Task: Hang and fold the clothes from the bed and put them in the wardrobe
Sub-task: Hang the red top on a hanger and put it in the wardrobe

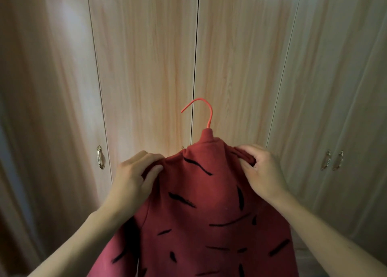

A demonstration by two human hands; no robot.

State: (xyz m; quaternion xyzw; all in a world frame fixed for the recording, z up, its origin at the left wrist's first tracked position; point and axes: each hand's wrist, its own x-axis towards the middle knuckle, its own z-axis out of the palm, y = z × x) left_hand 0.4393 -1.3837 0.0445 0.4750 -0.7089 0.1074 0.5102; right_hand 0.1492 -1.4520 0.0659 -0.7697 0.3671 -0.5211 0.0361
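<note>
1. Tall pale wood-grain wardrobe [146, 67] — directly behind the thin orange curved hanger hook [206, 109], filling the view. Every door in sight is closed, so its contents are hidden; a door would have to be opened before anything goes in.
2. Dark-red high-necked top [209, 203], soft fabric with black dash marks. It hangs straight below the hook, neck drawn up round the hook's stem. It is not yet in the wardrobe.
3. Left hand [134, 176], below and left of the hook. Fingers and thumb are curled round the top's shoulder, pinching cloth.
4. Right hand [261, 168], below and right of the hook. Fingers are closed on a bunched fold of the other shoulder. Judged: both hands carry the top and settle its shoulders on the hidden hanger arms.
5. Hanger hook — the only hanger part showing, hooked on nothing.
6. Small brass door handles [100, 157]: one well left of the hook, a pair well right, all lower and untouched.
</note>
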